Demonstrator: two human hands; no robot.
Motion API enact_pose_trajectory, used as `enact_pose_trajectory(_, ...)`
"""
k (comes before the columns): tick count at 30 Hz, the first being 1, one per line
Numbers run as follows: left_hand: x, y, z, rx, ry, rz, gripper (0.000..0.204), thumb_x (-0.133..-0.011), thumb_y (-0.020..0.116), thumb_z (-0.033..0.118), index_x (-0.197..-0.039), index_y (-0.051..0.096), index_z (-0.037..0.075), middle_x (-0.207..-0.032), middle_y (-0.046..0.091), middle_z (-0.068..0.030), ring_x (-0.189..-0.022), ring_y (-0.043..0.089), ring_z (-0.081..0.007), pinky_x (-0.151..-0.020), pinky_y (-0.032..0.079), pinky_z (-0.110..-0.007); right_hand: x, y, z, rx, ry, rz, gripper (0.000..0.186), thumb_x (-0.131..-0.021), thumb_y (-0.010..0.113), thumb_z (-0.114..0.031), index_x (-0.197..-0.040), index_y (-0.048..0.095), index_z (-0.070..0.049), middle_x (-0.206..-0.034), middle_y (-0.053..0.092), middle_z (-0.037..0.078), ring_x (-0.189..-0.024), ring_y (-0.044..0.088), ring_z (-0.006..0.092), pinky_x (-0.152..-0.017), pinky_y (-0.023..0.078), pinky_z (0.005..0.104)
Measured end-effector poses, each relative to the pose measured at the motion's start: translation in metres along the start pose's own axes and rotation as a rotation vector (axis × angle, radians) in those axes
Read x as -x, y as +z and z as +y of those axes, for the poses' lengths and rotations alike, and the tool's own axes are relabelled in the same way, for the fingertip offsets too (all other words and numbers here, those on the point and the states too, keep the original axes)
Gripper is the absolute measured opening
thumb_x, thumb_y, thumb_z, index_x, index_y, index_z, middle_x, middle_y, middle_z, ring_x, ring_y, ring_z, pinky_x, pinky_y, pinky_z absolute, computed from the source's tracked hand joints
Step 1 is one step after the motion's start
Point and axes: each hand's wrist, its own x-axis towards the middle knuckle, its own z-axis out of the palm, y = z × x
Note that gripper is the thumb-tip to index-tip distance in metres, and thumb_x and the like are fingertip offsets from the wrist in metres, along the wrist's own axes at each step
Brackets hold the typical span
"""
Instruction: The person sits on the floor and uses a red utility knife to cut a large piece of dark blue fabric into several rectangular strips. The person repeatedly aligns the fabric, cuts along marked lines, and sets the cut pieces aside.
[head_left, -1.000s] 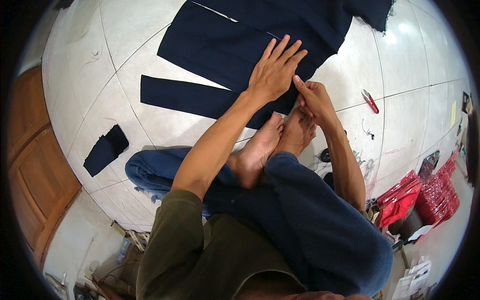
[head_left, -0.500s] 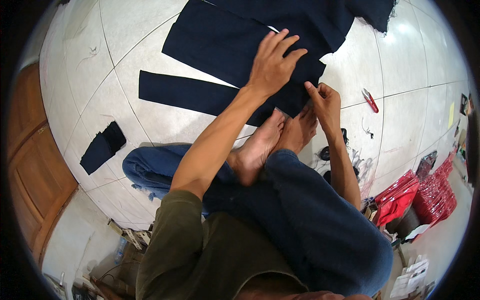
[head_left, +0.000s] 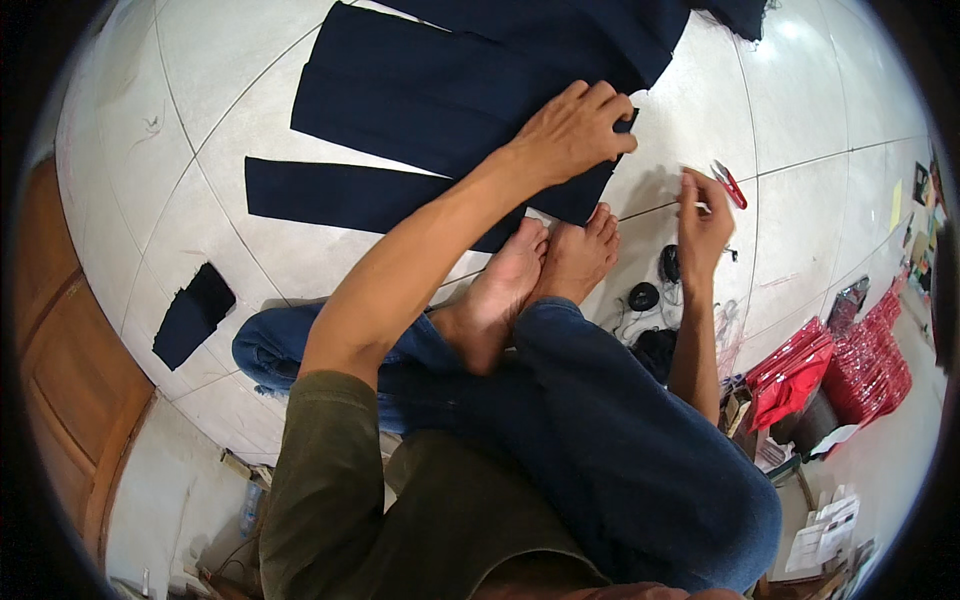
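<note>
Dark navy cloth [head_left: 400, 110] lies spread on the tiled floor, its near left side parted into a wide panel and a narrow strip [head_left: 320, 192]. My left hand [head_left: 580, 130] rests on the cloth's right side, its fingers curled closed at the edge. Off to the right of the cloth, my right hand [head_left: 706, 222] is raised over the floor, thumb and forefinger drawn together. Its fingertips are slightly blurred, and anything between them is too small to name. Red-handled thread snips [head_left: 731, 186] lie just beyond this hand.
Black round spools [head_left: 643, 296] and loose threads lie beside my right foot [head_left: 580, 258]. A small navy cloth scrap [head_left: 194, 316] sits on the floor at left, near a wooden door [head_left: 85, 370]. Red plastic-wrapped packages [head_left: 868, 355] are stacked at right.
My right hand has moved right, away from the cloth's edge toward the snips. My left hand has curled its spread fingers and come down to the cloth's edge. The view has shifted slightly.
</note>
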Motion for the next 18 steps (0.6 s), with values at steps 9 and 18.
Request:
enact_pose_trajectory(9,0.004,0.015,-0.017,0.365,-0.104,0.397,0.017,-0.081,0.081,0.015,-0.095,0.074,0.008,-0.102,0.064,-0.0053,-0.095,0.065,-0.0252,-0.083,0.055,-0.035,-0.017,0.049,-0.051,0.003,-0.136,-0.405,0.022,-0.091,0.077,-0.017,-0.101,0.068,0.001,-0.093,0.067,0.017,-0.076,0.067,0.0338,-0.068,0.052,0.0397)
enact_pose_trajectory(18,0.006,0.017,-0.013,0.392,-0.476,0.535,0.017,-0.086,0.082,0.019,-0.095,0.075,0.007,-0.099,0.065,-0.0062,-0.087,0.069,-0.0234,-0.075,0.057,-0.033,0.023,0.057,-0.048,0.216,-0.440,-0.167,0.018,-0.090,0.075,-0.011,-0.086,0.058,-0.005,-0.082,0.060,0.012,-0.068,0.062,0.0347,-0.060,0.049,0.0423)
